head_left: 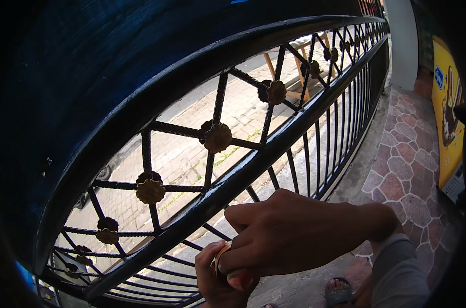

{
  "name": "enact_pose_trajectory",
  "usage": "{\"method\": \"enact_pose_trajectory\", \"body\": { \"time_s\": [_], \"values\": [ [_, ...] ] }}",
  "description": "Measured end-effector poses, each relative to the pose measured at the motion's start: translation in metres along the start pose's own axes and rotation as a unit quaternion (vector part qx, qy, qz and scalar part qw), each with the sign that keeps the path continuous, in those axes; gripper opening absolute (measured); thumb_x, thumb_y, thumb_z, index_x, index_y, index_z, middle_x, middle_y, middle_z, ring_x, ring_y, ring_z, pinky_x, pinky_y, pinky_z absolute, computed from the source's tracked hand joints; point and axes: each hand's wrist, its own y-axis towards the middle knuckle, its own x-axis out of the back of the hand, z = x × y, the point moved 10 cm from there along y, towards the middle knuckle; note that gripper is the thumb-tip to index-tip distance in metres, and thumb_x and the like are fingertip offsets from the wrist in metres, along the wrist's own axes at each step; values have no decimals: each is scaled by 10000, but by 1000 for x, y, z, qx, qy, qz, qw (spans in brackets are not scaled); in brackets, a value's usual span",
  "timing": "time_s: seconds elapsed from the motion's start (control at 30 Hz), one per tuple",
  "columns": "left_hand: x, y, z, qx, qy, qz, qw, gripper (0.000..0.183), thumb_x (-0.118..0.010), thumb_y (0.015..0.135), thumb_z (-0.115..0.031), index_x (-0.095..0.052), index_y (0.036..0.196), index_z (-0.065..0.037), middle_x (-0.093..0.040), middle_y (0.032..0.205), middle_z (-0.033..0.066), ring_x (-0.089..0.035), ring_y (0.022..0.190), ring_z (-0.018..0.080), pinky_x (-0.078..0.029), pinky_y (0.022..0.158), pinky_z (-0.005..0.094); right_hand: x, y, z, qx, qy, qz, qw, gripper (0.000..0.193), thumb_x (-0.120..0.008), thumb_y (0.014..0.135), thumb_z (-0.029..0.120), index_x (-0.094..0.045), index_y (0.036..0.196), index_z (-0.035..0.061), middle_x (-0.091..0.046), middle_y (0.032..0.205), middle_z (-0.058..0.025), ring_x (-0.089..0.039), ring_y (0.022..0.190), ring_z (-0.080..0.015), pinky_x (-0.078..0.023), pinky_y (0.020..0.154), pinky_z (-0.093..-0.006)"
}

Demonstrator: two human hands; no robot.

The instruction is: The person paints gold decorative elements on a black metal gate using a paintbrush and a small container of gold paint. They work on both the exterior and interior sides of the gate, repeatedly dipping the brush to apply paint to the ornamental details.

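Both of my hands meet at the lower middle, in front of the black metal gate [233, 179]. My right hand [289, 233] reaches in from the right with its back up and its fingers curled down over my left hand [212, 280]. The left hand's fingers are bent around a small thing with a curved, pale gold rim [221, 255]. My right fingers press against the same thing. Most of it is hidden by the fingers, so its kind cannot be told. A grey sleeve [399, 269] covers my right forearm.
Gold flower ornaments [218, 137] sit where the gate's twisted bars cross. Beyond the gate lies sunlit paving [186, 149] with a wooden frame [300, 77]. A yellow printed panel [448, 113] stands at the right above stone-patterned flooring [402, 149]. A sandalled foot [338, 290] shows below.
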Motion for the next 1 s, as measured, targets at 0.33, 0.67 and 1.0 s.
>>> {"method": "enact_pose_trajectory", "body": {
  "time_s": [0.33, 0.67, 1.0],
  "values": [
    [5, -8, 17, 31, -37, 41, 998, 767, -906, 702, -174, -480, 1314, 3, -536, 1258, 169, -588, 1164, 282, -472, 1008, 423, 0, 0, 13, 112, -35, -51, 992, 162, -677, 908, 183, -599, 1005, 78, -535, 721, -34, -588, 732, -135, -490, 472, -270],
    [8, -8, 32, 40, -33, 40, 998, 804, -928, 680, -168, -491, 1333, 5, -543, 1272, 176, -597, 1155, 309, -477, 1001, 410, -9, 3, 6, 32, -43, 10, 999, 196, -713, 870, 175, -705, 935, -10, -644, 845, -144, -682, 706, -195, -556, 579, -298],
    [16, -7, 28, -25, 73, 30, 997, 777, -931, 679, -88, -513, 1329, -7, -571, 1258, 124, -607, 1133, 237, -508, 955, 345, -27, 16, -2, 33, -25, 34, 999, 212, -745, 875, 190, -722, 906, -18, -635, 827, -160, -664, 686, -185, -537, 560, -298]
  ]
}}
